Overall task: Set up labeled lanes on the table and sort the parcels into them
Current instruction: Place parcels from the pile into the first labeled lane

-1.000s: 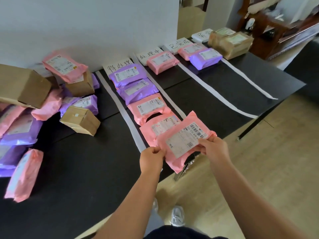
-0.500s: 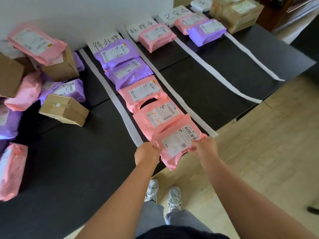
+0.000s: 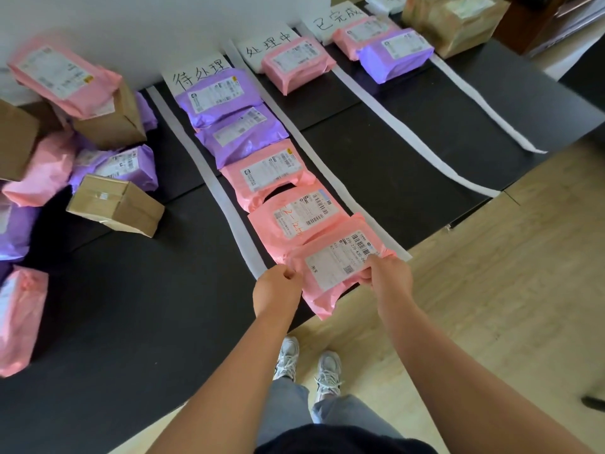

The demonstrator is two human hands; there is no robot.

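With the fingers of the left hand (image 3: 278, 290) and right hand (image 3: 388, 276) clamped on the pink parcel's (image 3: 337, 267) side edges, and the parcel overhanging the tabletop (image 3: 131, 306) edge at the lane's (image 3: 229, 191) 6 o'clock end, I would slide it toward 12 o'clock over its neighbour (image 3: 294, 221) before letting go.

2 arms outstretched, left hand (image 3: 276, 291) and right hand (image 3: 388, 276), fingers curled on parcel (image 3: 330, 273).

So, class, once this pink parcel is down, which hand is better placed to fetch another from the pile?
Probably left: the left hand grips the parcel on the side nearer the pile; the right hand would have to reach across.
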